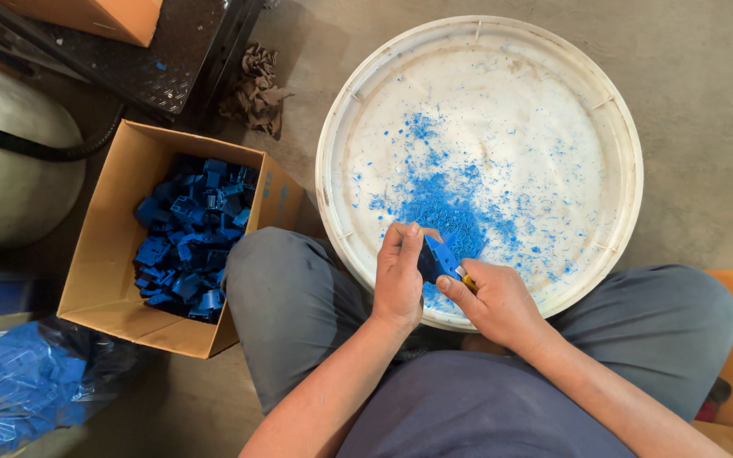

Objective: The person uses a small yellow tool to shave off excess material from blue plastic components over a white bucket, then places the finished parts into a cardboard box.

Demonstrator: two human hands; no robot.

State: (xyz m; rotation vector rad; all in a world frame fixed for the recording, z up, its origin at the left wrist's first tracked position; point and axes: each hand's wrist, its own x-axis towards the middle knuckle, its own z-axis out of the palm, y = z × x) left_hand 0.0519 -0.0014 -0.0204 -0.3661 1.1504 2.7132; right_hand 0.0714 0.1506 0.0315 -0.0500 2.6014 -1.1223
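Observation:
My left hand [398,276] grips a small blue plastic part [439,257] over the near rim of a round white tub [629,161]. My right hand [495,298] is closed around a small tool with a yellow handle [467,282], its tip against the blue part. Blue plastic shavings [443,203] lie scattered across the tub's bottom, thickest just beyond my hands. My knees in grey trousers sit either side of the tub.
A cardboard box [108,254] at my left holds several blue plastic parts [193,237]. A clear bag of blue parts [19,386] lies at the lower left. A crumpled rag [256,89] and a black metal frame [154,59] lie beyond the box on the concrete floor.

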